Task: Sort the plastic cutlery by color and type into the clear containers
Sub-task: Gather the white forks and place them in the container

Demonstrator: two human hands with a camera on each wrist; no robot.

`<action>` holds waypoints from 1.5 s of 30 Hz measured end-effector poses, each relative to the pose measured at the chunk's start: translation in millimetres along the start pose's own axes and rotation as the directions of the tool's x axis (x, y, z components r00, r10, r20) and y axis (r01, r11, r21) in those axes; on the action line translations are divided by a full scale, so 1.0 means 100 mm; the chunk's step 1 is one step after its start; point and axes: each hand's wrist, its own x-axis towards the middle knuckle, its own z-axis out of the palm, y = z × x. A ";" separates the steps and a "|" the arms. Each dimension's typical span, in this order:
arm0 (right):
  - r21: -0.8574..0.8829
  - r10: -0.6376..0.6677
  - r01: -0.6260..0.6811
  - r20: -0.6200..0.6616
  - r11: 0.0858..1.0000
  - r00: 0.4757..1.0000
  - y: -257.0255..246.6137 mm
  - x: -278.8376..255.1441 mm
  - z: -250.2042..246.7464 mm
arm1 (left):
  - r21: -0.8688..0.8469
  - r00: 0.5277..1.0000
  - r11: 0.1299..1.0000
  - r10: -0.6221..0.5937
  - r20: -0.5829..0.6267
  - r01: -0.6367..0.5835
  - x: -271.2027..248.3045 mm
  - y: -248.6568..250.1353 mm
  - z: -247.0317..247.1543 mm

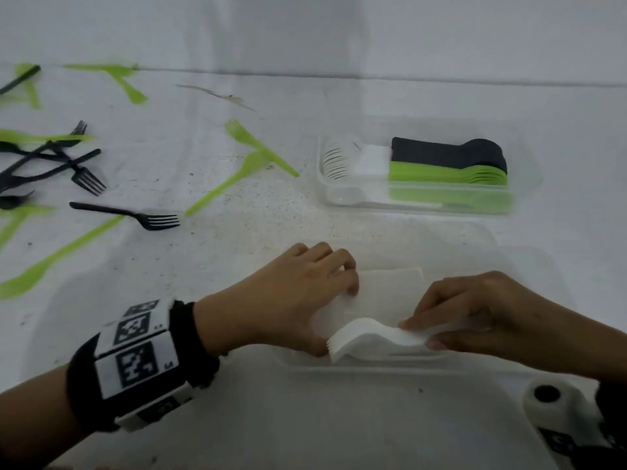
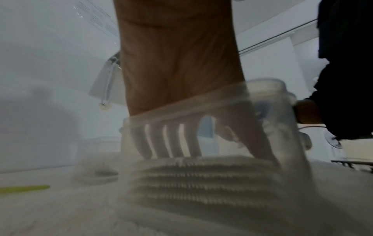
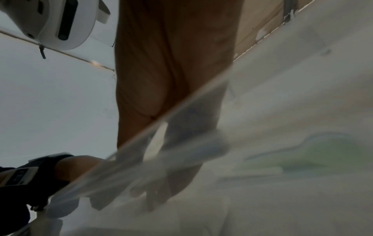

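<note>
Head view: both hands are down in the near container, at 6 o'clock on the table. The right hand pinches the handle end of a stack of white forks, thumb and fingertips closed on it, tines pointing toward 9 o'clock. The left hand has curled fingers on a flat white stack lying beside the forks; whether it grips or only steadies it I cannot tell. The far container, at 2 o'clock, already holds black and green spoons and white pieces. Loose green knives and black forks lie at 9 to 10 o'clock.

Left wrist view: through the clear wall, the fingers press down on the ridged white stack.

Right wrist view: blurred; the fingers close around white handles, grip detail unclear.

The step in hand looks like seating the white forks in their place. Next calls for lowering the stack level, releasing without toppling it, then reaching to 9 o'clock for the loose pieces.
</note>
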 end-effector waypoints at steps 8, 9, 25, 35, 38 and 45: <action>0.070 -0.006 0.001 0.071 0.998 0.997 0.02 0.03 0.08 | -0.022 0.999 1.000 -0.002 -0.034 0.001 0.02 0.00 0.03; 0.080 -0.005 -0.001 0.078 0.997 0.997 0.01 0.03 0.08 | -0.029 0.999 1.000 0.001 -0.034 -0.002 0.02 -0.01 0.03; -0.015 -0.037 0.039 0.103 0.999 0.994 -0.11 0.18 0.23 | -0.155 0.991 0.988 0.027 0.128 -0.007 0.07 -0.07 -0.16; -0.263 0.164 -0.129 0.114 0.956 0.980 -0.21 0.26 0.31 | -0.117 0.996 0.993 -0.001 0.094 0.012 0.05 -0.04 -0.14; -0.288 0.205 -0.170 0.094 0.942 0.974 -0.21 0.30 0.34 | -0.084 0.994 0.996 -0.010 0.111 0.019 0.06 -0.02 -0.17; -0.125 0.236 -0.228 0.059 0.966 0.970 -0.17 0.27 0.37 | -0.054 0.993 0.998 -0.017 0.116 0.024 0.07 -0.04 -0.14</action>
